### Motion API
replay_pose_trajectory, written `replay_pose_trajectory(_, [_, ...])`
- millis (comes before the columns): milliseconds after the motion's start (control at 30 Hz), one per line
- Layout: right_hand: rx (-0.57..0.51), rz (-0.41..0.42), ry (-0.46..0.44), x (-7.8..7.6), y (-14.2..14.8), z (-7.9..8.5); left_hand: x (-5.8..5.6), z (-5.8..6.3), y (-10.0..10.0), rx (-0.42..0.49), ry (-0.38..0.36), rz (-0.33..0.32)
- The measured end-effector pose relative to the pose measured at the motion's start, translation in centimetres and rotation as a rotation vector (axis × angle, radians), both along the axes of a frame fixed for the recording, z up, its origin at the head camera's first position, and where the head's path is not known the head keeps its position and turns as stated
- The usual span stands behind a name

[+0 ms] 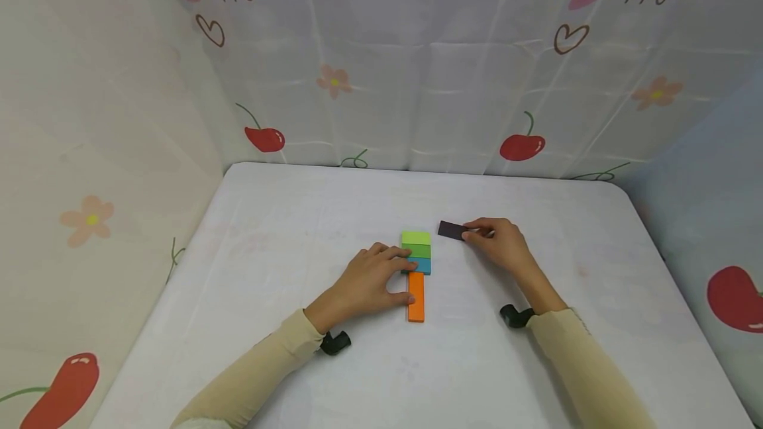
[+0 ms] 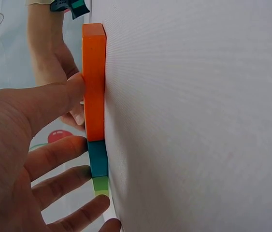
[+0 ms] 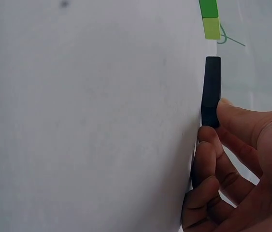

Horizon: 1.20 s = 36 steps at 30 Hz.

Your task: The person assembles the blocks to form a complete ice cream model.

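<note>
Lime green (image 1: 416,237), green (image 1: 420,251) and blue (image 1: 424,266) blocks lie side by side on the white table, their long sides together. An orange block (image 1: 416,303) extends from the blue one toward the near edge, set at a right angle to it. My left hand (image 1: 368,283) rests over these blocks with fingers spread; its thumb touches the orange block and its fingertips reach the blue and green ones. To the right, my right hand (image 1: 501,243) pinches one end of a black block (image 3: 212,84) between thumb and fingers. That block's free end points toward the lime block.
The white table (image 1: 286,217) has rounded far corners. A printed curtain (image 1: 417,71) with cherries and flowers hangs behind it and along both sides. Dark wrist cameras (image 1: 515,316) stick out below both sleeves.
</note>
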State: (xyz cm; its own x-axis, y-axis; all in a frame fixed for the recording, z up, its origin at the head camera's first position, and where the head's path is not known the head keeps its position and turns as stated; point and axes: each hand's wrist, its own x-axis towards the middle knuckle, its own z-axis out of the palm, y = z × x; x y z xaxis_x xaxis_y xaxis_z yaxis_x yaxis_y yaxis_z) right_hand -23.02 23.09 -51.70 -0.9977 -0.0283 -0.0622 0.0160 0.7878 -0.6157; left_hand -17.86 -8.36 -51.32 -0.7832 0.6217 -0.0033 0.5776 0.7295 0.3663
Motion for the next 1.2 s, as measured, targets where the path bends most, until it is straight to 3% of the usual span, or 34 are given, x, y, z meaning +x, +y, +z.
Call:
replay_pose_trajectory(700, [0.006,0.029,-0.036,-0.9,-2.9,0.3,0.0,0.0,-0.1,0.009,0.005,-0.005])
replay_pose_trajectory(1200, [-0.011,0.08,-0.063,-2.4,-4.2,0.4,-0.1,0.1,-0.1,0.012,0.006,-0.006])
